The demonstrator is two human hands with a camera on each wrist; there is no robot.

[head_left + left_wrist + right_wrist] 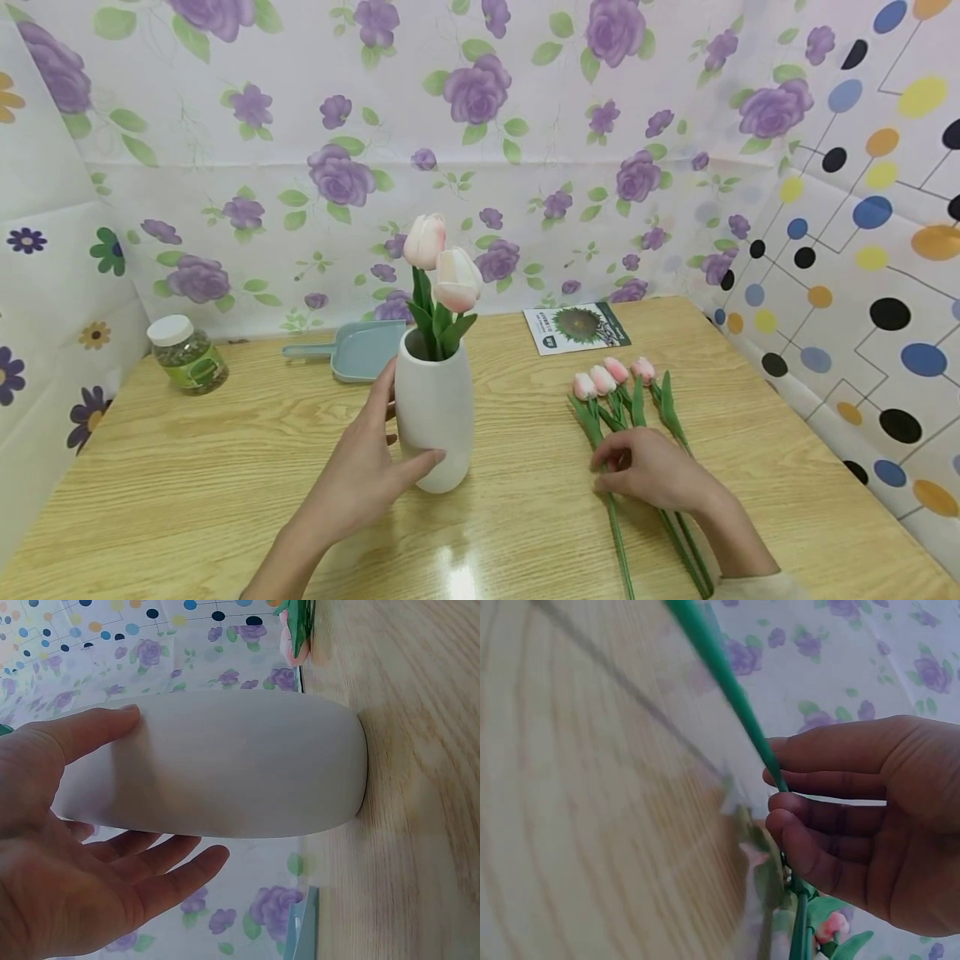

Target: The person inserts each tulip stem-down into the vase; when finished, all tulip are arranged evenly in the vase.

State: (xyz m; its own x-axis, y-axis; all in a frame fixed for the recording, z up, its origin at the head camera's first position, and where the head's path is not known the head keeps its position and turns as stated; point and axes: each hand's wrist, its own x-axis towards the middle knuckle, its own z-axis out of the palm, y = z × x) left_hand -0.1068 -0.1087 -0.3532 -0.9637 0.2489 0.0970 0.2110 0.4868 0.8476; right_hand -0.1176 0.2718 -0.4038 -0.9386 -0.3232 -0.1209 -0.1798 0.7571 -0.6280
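A tall white vase (435,400) stands upright on the wooden table, with two pale pink tulips (457,279) in its mouth. My left hand (367,458) holds it from the left side, thumb across the front. In the left wrist view, the thumb lies on one side of the vase (247,765) and the fingers on the other. To the right, several pink tulips (603,381) lie on the table. Over them, my right hand (652,471) pinches a green tulip stem (618,542). The right wrist view shows this stem (724,679) at the fingertips.
Behind the vase lies a blue-grey dustpan (367,350). A white-lidded jar (191,358) sits at the back left of the table (255,467). Near the back edge is a seed packet (576,327) with a sunflower picture. Patterned sheets (480,183) rise along the table's edges.
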